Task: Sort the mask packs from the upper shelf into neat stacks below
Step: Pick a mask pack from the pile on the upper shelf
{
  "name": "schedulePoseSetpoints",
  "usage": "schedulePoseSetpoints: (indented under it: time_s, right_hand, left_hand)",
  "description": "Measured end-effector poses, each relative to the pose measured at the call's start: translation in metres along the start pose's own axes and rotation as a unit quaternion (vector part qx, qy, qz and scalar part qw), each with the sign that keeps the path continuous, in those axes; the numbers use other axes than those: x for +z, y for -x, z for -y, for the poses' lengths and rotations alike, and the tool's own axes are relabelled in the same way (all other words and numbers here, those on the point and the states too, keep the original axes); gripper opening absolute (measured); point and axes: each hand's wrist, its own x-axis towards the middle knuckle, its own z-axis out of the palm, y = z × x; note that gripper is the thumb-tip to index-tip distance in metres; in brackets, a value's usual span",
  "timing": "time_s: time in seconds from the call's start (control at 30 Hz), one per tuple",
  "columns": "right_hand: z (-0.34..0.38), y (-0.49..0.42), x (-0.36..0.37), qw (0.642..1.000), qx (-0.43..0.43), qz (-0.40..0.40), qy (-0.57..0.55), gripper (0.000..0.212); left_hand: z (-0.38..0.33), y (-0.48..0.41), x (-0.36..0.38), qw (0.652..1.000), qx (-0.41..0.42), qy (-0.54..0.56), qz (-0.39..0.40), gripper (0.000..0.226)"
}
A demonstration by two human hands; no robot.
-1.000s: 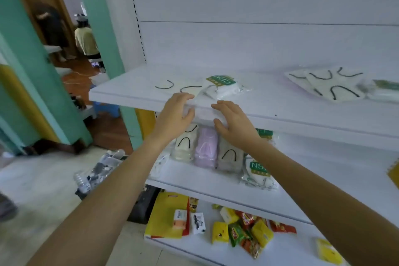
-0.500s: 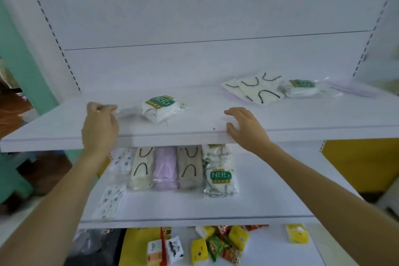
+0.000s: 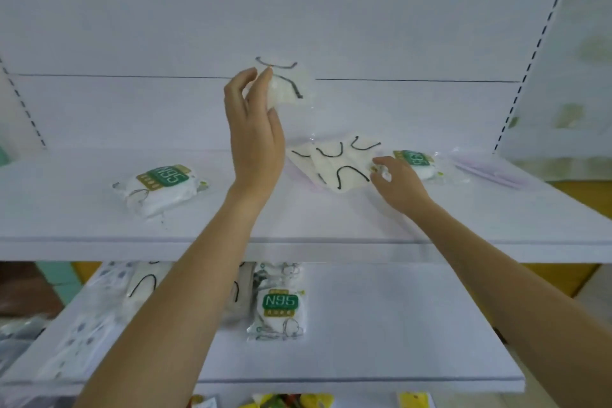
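left hand (image 3: 255, 139) aloft, grip tight on white mask pack (image 3: 287, 87); right hand (image 3: 397, 179) low, grip unclear

A shop is shown. White retail shelving fills the view: an upper shelf (image 3: 331, 235) and a lower shelf (image 3: 414, 325) are carried in front of a plain white back panel (image 3: 298, 10), and slotted uprights (image 3: 531, 53) with rows of dark adjustment holes are set at the sides. Goods in sealed clear wrapping are laid out on both boards: N95 packs (image 3: 162, 185) printed with a green and gold label, flat mask packs (image 3: 337, 166) with black ear loops, and a lilac pack (image 3: 496, 169) at the right. At the bottom edge, brightly coloured yellow and green packets (image 3: 288, 401) are seen on a further level, though their kind cannot be made out.
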Motion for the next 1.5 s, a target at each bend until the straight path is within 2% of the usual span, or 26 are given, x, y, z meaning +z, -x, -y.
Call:
schedulePoseSetpoints:
  time_s: [0.07,0.1,0.17,0.2,0.27,0.3,0.33,0.4,0.47,0.53,0.63,0.7,0.8,0.9,1.0,1.07,1.17,1.2,1.27,1.3,1.33,1.37,1.43,1.5]
  right_hand:
    - [-0.008,-0.015,-0.001,1.0,0.0,0.025,-0.007,0.041]
    - [-0.011,-0.022,-0.001,0.999,-0.001,0.04,-0.004,0.042]
    - [-0.015,-0.034,0.001,0.998,0.0,0.069,-0.001,0.045]
    - [-0.016,-0.039,0.002,0.997,0.004,0.081,-0.004,0.047]
    - [-0.016,-0.046,0.005,0.995,0.013,0.1,-0.024,0.05]
    - [-0.015,-0.048,0.006,0.993,0.019,0.108,-0.038,0.052]
    - [-0.014,-0.049,0.009,0.991,0.027,0.116,-0.053,0.056]
    - [-0.014,-0.049,0.015,0.988,0.045,0.12,-0.087,0.062]
    - [-0.016,-0.047,0.022,0.986,0.054,0.103,-0.118,0.061]
    - [-0.02,-0.044,0.027,0.989,0.047,0.069,-0.12,0.054]
    - [-0.025,-0.038,0.027,0.994,0.031,0.012,-0.105,0.045]
    - [-0.027,-0.036,0.025,0.996,0.021,-0.027,-0.083,0.043]
    - [-0.024,-0.035,0.022,0.995,0.007,-0.067,-0.077,0.041]
    - [-0.018,-0.031,0.025,0.989,-0.02,-0.073,-0.126,0.038]
    - [-0.01,-0.036,0.025,0.974,-0.022,-0.094,-0.204,0.033]
    - [0.002,-0.045,0.024,0.96,-0.009,-0.1,-0.26,0.031]
    - [0.031,-0.057,0.035,0.941,0.029,-0.043,-0.333,0.033]
    - [0.04,-0.06,0.043,0.948,0.031,0.0,-0.315,0.036]
    - [0.051,-0.065,0.063,0.975,0.006,0.102,-0.2,0.042]
    - [0.052,-0.067,0.069,0.982,-0.019,0.129,-0.134,0.045]
    - [0.05,-0.069,0.072,0.988,-0.046,0.123,-0.08,0.046]
    - [0.045,-0.072,0.071,0.993,-0.066,0.092,-0.04,0.046]
    - [0.026,-0.078,0.063,0.994,-0.074,0.035,0.069,0.054]
    - [0.01,-0.079,0.057,0.98,-0.04,0.071,0.182,0.067]
  left_hand:
    - [0.004,0.011,0.017,0.999,0.0,-0.021,0.028,0.043]
    - [0.009,0.021,0.022,0.997,-0.003,-0.04,0.071,0.041]
    - [0.027,0.047,0.029,0.968,-0.039,-0.084,0.234,0.039]
    - [0.035,0.057,0.03,0.93,-0.069,-0.113,0.344,0.039]
    - [0.049,0.068,0.03,0.814,-0.146,-0.157,0.539,0.052]
    - [0.051,0.067,0.028,0.772,-0.188,-0.143,0.591,0.064]
    - [0.05,0.064,0.026,0.763,-0.233,-0.095,0.596,0.075]
    - [0.048,0.051,0.026,0.8,-0.312,-0.026,0.512,0.074]
    - [0.058,0.04,0.033,0.827,-0.322,-0.103,0.449,0.07]
    - [0.068,0.037,0.041,0.798,-0.322,-0.214,0.462,0.082]
    - [0.076,0.043,0.056,0.749,-0.336,-0.263,0.508,0.091]
    - [0.085,0.045,0.064,0.75,-0.329,-0.263,0.509,0.092]
    - [0.101,0.037,0.07,0.76,-0.347,-0.193,0.515,0.101]
    - [0.106,0.036,0.068,0.78,-0.405,-0.061,0.473,0.084]
    - [0.115,0.04,0.071,0.821,-0.456,0.057,0.34,0.073]
    - [0.12,0.039,0.07,0.83,-0.485,0.129,0.245,0.068]
    - [0.118,0.03,0.073,0.803,-0.525,0.237,0.154,0.029]
    - [0.113,0.027,0.072,0.781,-0.543,0.273,0.144,0.017]
    - [0.108,0.027,0.071,0.746,-0.567,0.316,0.15,0.023]
    - [0.112,0.029,0.072,0.761,-0.551,0.301,0.165,0.018]
    - [0.114,0.031,0.072,0.783,-0.528,0.275,0.182,0.014]
    - [0.115,0.033,0.073,0.809,-0.496,0.248,0.194,0.024]
    - [0.122,0.034,0.073,0.821,-0.485,0.239,0.182,0.046]
    - [0.126,0.035,0.075,0.827,-0.481,0.231,0.177,0.059]
